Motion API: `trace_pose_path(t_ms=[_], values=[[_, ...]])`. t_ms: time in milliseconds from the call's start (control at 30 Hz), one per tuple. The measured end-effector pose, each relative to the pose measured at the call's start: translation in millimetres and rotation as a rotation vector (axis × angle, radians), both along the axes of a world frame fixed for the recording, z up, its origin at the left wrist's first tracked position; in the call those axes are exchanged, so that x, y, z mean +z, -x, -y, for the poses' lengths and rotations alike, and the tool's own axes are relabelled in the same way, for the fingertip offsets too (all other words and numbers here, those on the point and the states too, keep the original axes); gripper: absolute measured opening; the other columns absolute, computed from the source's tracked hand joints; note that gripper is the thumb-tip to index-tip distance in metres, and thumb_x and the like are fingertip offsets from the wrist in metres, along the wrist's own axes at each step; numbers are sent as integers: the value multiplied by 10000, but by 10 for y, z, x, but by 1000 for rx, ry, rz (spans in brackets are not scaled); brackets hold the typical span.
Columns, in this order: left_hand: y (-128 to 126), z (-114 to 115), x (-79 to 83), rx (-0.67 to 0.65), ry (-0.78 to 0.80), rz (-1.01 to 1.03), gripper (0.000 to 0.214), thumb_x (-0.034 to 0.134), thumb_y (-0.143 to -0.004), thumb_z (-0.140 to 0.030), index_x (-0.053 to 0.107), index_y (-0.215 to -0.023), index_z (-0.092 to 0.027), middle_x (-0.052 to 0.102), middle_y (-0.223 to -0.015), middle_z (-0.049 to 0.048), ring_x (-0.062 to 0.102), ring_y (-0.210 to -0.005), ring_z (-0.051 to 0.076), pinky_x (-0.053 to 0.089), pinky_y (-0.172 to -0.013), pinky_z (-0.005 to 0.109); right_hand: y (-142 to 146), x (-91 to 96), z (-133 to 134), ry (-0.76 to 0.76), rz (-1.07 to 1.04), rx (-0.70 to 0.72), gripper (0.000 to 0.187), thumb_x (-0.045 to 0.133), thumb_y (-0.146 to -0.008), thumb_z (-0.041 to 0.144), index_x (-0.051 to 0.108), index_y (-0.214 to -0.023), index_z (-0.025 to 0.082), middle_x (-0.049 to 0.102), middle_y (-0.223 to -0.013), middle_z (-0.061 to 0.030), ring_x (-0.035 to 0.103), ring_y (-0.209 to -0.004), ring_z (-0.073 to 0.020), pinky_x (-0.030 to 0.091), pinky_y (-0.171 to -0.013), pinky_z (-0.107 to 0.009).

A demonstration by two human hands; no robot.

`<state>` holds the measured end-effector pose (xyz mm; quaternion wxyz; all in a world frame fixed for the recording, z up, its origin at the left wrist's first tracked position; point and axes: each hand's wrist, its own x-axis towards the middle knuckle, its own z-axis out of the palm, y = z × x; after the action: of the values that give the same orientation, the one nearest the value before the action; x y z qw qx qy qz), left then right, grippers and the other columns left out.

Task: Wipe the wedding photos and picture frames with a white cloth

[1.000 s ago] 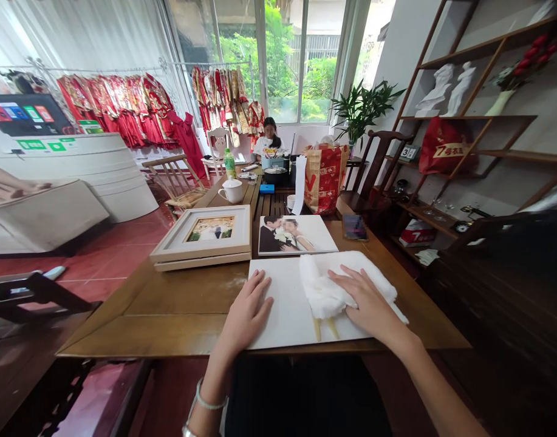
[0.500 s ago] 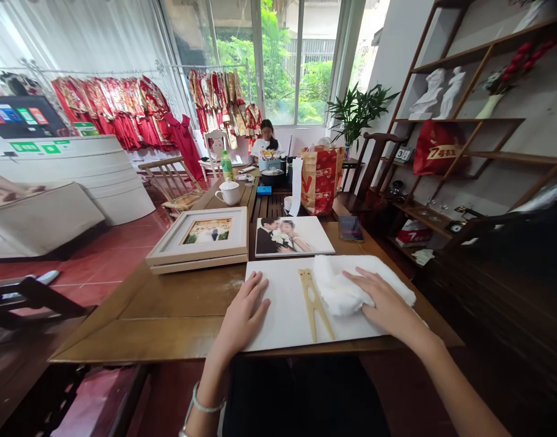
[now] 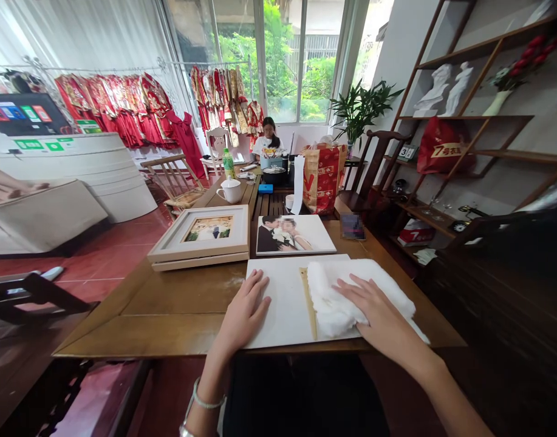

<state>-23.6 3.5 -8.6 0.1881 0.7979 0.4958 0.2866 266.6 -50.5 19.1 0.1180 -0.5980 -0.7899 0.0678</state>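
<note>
A white board (image 3: 285, 303) lies flat at the near edge of the wooden table (image 3: 178, 309). My left hand (image 3: 245, 311) rests flat on the board's left part, fingers stretched out. My right hand (image 3: 379, 314) presses flat on a white fluffy cloth (image 3: 335, 297) that covers the board's right part. A thin tan wooden strip (image 3: 308, 300) on the board shows just left of the cloth.
Behind the board lie a wedding photo print (image 3: 293, 233), a stack of framed pictures (image 3: 204, 235) and a phone (image 3: 352, 226). Farther down the table stand a teapot (image 3: 231, 189), a red gift bag (image 3: 322, 176) and a seated person (image 3: 268, 138). Shelves line the right wall.
My right hand has slid the cloth left and toward me, hiding most of the wooden piece again. My left hand has stayed in place on the board.
</note>
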Motion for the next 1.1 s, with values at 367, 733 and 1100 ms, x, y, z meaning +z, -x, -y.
trace_pose_path(t_ms=[367, 733, 1100], values=[[8, 1, -14, -9, -27, 5, 394, 442, -907, -301, 504, -1290, -227, 410, -1455, 73, 300, -1382, 240, 294, -1114, 443, -128, 169, -20, 123, -60, 40, 746, 419, -614, 51, 495, -1331, 238, 461, -1409, -8, 311, -1355, -219, 260, -1116, -431], [1, 15, 10, -1, -6, 9, 388, 444, -907, -293, 506, -1283, -221, 403, -1458, 74, 288, -1387, 240, 288, -1118, 440, 71, 52, -584, -7, -81, -29, 655, 414, -636, 39, 553, -1268, 143, 546, -1326, -78, 370, -1309, -250, 264, -1100, -440], [-14, 7, 4, 4, 19, -35, 410, 426, -909, -291, 489, -1297, -173, 373, -1473, 98, 261, -1397, 245, 272, -1124, 442, -55, 119, 428, 140, -80, 43, 770, 423, -600, 42, 500, -1320, 305, 444, -1417, 54, 281, -1368, -230, 220, -1136, -466]])
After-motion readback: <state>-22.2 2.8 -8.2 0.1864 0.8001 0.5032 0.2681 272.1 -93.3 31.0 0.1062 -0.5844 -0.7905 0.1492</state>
